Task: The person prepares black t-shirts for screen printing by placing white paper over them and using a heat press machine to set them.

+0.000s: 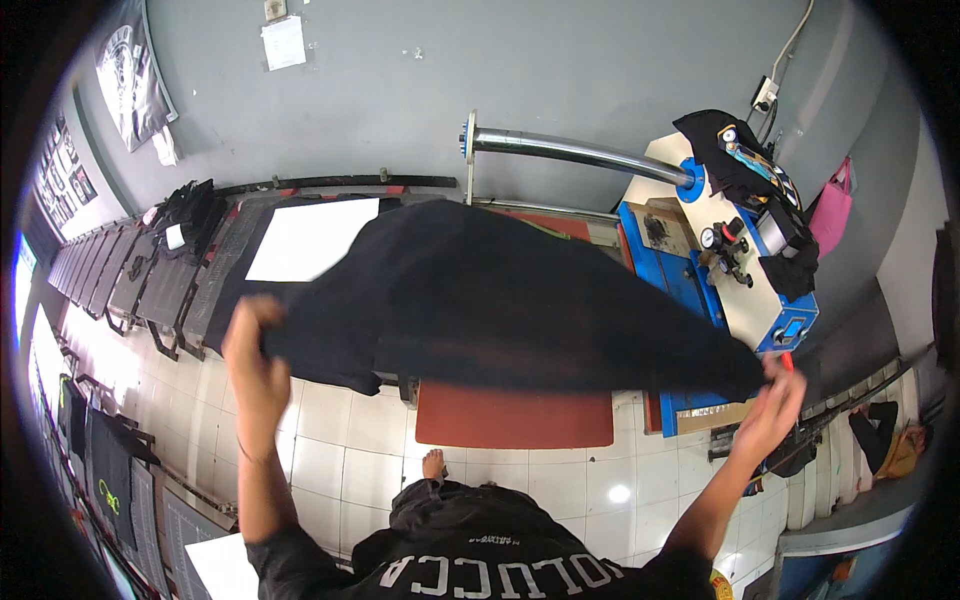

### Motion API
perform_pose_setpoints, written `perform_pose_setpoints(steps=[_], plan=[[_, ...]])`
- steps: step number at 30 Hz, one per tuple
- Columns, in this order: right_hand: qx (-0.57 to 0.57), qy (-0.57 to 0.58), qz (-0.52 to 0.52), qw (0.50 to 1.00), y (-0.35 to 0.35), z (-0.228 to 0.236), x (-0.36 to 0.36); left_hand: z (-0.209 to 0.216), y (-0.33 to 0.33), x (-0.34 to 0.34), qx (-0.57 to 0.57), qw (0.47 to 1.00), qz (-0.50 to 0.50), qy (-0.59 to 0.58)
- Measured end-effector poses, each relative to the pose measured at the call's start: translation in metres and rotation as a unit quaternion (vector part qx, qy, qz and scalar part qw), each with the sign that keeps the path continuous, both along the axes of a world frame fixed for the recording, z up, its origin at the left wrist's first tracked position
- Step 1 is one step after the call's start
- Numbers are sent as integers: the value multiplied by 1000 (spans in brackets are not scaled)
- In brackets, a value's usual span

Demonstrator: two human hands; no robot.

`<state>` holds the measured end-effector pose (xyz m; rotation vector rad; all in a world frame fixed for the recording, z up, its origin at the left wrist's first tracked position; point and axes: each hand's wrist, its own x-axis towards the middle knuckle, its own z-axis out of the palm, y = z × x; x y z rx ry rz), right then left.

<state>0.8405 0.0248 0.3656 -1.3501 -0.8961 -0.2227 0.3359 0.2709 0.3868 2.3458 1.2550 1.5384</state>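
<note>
A large black cloth garment (pixel 480 300) spreads in the air in front of me, stretched between both hands; its cut is not clear. My left hand (pixel 257 345), a little blurred, is closed on its left edge. At the far right corner my right hand (pixel 775 405) pinches the fabric between thumb and fingers. A white sheet (pixel 312 240) lies flat at the back left, partly covered by the garment. Below the cloth shows a red-brown flat board (pixel 515 415), its rear part hidden.
A blue and cream press machine (pixel 700 290) with a steel roller (pixel 580 147) and gauge (pixel 712 238) stands at right. Grey pallets (pixel 160 290) line the left, one bearing a dark cloth heap (pixel 188 220). Another person (pixel 895 450) is at the far right.
</note>
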Motion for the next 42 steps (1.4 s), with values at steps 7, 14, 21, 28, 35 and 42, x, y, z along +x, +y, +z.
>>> perform_pose_setpoints(steps=[7,14,21,28,35,42], plan=[[-116,110,-48,986,-51,-100,-25,-59,-29,-9,-137,984,-63,97],[-91,128,151,976,161,-21,87,-8,158,50,-95,982,-98,128],[-4,-93,26,995,251,127,103,88,250,63,-34,997,-32,-68],[149,-118,62,980,85,138,25,85,79,11,64,989,-22,-129],[-100,68,-14,993,13,-61,-8,-88,20,-11,-137,984,-96,-60],[-263,42,-7,964,-36,-226,-50,-251,0,-22,-209,972,-66,85]])
